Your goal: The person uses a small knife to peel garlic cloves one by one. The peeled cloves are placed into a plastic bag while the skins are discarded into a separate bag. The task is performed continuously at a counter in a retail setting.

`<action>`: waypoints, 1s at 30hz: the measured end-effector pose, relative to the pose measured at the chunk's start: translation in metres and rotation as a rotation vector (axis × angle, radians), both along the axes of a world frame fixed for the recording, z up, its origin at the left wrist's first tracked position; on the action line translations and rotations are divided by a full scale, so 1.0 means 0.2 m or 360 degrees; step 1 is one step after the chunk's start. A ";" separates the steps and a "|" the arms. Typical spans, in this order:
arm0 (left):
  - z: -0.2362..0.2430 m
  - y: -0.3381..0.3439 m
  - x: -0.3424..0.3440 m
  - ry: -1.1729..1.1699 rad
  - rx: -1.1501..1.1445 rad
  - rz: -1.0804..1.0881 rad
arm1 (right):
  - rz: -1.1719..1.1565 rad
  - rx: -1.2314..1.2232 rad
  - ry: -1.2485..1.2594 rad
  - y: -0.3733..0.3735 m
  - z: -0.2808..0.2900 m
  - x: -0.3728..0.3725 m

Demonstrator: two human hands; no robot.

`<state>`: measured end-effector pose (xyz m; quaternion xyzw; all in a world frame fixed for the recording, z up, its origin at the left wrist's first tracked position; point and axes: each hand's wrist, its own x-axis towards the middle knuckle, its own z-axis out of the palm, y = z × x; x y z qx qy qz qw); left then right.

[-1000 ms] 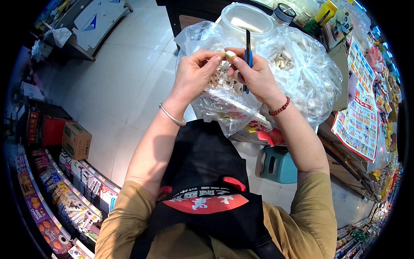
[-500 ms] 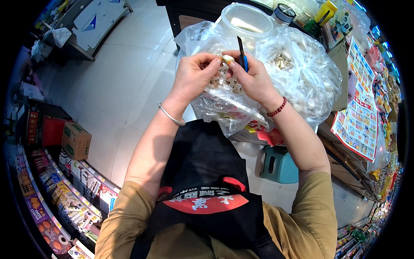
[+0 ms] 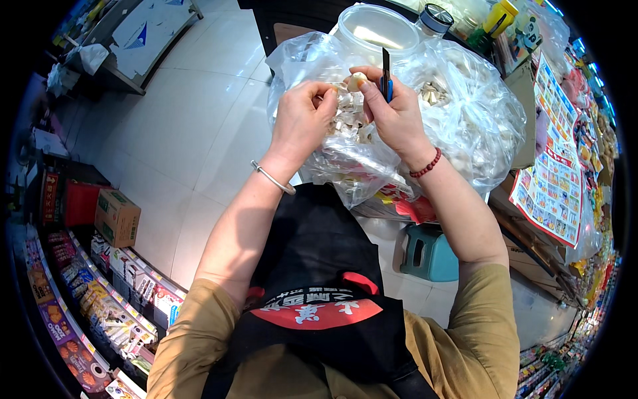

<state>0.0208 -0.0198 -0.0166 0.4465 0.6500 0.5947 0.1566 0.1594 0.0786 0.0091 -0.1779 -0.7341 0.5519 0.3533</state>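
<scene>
Between the thumb and forefinger of my right hand (image 3: 397,113) is a pale garlic clove (image 3: 357,81). A utility knife (image 3: 385,74) with a blue-and-black handle is tucked in the same hand, its dark blade pointing up and away. To the left, my left hand (image 3: 304,114) is pinched closed just apart from the clove; whatever is in its fingertips is too small to make out. Below both hands an open clear plastic bag (image 3: 332,169) holds loose garlic skins (image 3: 349,126). Beside it on the right lies a larger clear bag of garlic (image 3: 465,120).
Behind the bags stands a clear round plastic tub (image 3: 377,28), with a dark-lidded jar (image 3: 436,18) to its right. A teal stool (image 3: 432,256) is under the table's near side. Shelves of packets line the lower left, near a cardboard box (image 3: 117,217).
My left hand has drawn away from the clove, leaving a gap. My right hand has shifted slightly right and tilted the clove up, and the knife has moved right with it.
</scene>
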 end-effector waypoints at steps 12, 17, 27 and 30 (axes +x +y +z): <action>0.01 0.02 0.01 0.0186 -0.0137 0.0108 | -0.0011 -0.0167 0.0227 0.01 -0.01 -0.01; 0.00 0.02 0.00 0.0117 0.0055 0.0039 | 0.0010 -0.0309 0.0091 0.04 -0.02 -0.01; 0.04 -0.02 -0.04 -0.0598 0.0090 -0.0499 | 0.0108 -0.0545 0.0103 0.04 -0.03 -0.03; 0.07 -0.03 -0.04 -0.0604 0.0072 -0.0588 | 0.0153 -0.0633 0.0122 0.03 -0.02 -0.03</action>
